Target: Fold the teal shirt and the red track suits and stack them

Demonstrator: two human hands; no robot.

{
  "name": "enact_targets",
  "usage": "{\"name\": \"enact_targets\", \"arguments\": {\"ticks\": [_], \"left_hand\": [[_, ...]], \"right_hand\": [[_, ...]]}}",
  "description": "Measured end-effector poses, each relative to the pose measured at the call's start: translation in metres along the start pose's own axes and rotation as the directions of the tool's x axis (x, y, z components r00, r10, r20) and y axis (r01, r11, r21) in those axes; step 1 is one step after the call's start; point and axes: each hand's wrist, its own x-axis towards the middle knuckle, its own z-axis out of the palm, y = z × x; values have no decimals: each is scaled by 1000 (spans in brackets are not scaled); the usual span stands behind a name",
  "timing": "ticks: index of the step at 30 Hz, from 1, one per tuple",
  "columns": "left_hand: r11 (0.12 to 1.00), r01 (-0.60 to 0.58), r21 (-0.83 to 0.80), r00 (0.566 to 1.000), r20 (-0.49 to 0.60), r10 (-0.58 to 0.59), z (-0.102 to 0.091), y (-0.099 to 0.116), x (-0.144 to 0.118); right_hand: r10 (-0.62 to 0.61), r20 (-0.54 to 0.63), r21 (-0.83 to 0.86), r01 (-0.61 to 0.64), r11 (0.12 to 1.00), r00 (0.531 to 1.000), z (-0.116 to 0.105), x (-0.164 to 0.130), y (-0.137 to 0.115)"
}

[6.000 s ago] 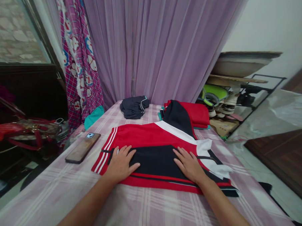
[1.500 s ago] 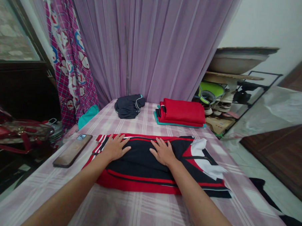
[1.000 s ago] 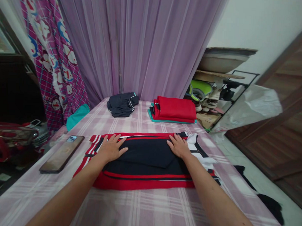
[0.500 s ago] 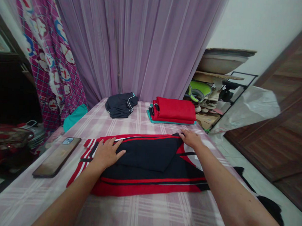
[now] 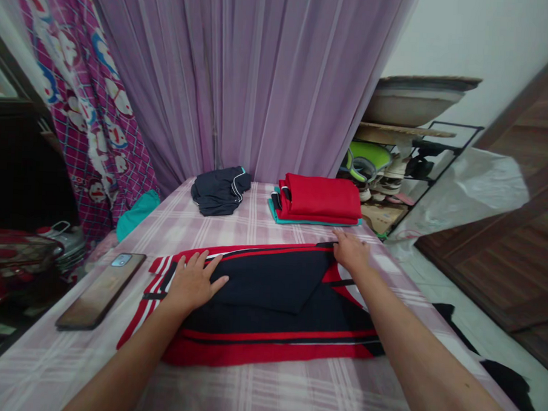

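A navy and red jacket (image 5: 270, 284) with striped red and white ribbing at its left end lies folded on the bed, a dark sleeve laid lengthwise across it. My left hand (image 5: 195, 281) rests flat near the striped end, fingers spread. At the far right corner, my right hand (image 5: 351, 251) has its bent fingers and thumb at the dark edge of the fabric. My right forearm covers part of the jacket's right end. Beyond it sit a stack of folded red and teal clothes (image 5: 322, 198) and a bunched dark garment (image 5: 220, 191) with white piping.
A phone (image 5: 100, 292) lies left of the jacket on the checked bedsheet (image 5: 270, 393). Purple curtains (image 5: 261, 78) hang behind the bed. To the right stand a shoe rack (image 5: 420, 175) with a basin on top, a white plastic bag (image 5: 479, 184) and a wooden door (image 5: 495, 239).
The view has shifted slightly. Both hands stay on the jacket in nearly the same places, and the jacket keeps its folded shape.
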Motion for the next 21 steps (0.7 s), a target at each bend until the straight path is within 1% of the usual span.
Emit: {"name": "enact_targets", "arguments": {"ticks": [2,4,5,6,7,8,9,11,13,15,17,19,21], "left_hand": [[1000,-9,-24,1000,6,9,0,0,0],[999,-18,-37,1000,11,19,0,0,0],[999,-21,-36,1000,15,21,0,-1,0],[999,-21,-33,1000,21,22,0,-1,0],[999,-19,-31,999,30,20,0,-1,0],[999,-13,-33,999,40,14,-1,-1,0],[999,-7,-40,999,51,9,-1,-1,0],[998,0,-69,998,68,5,-1,-1,0],[994,-10,-110,998,62,17,-2,-2,1],[987,-34,-158,999,19,37,-2,-3,1],[966,-54,-253,998,-50,43,-3,-8,2],[911,-69,-408,991,-135,15,-5,-18,1],[833,-65,-549,976,-209,-61,-7,-35,-3]], "right_hand": [[-102,-122,100,115,988,987,-6,-13,-18],[-231,-226,183,274,944,946,-7,-36,-41],[-298,-251,205,352,913,921,-5,-51,-53],[-364,-253,213,419,883,896,-1,-68,-64],[-423,-228,211,468,858,877,3,-83,-73],[-462,-178,203,492,846,869,8,-98,-81],[-485,-113,194,498,845,867,14,-109,-87],[-487,11,173,478,861,873,23,-124,-93],[-475,68,158,460,874,878,28,-128,-95],[-469,54,151,458,876,881,29,-127,-94],[-464,17,148,457,877,886,30,-126,-91],[-461,-36,156,461,874,887,31,-129,-89],[-474,-111,176,487,855,873,31,-137,-88]]}}
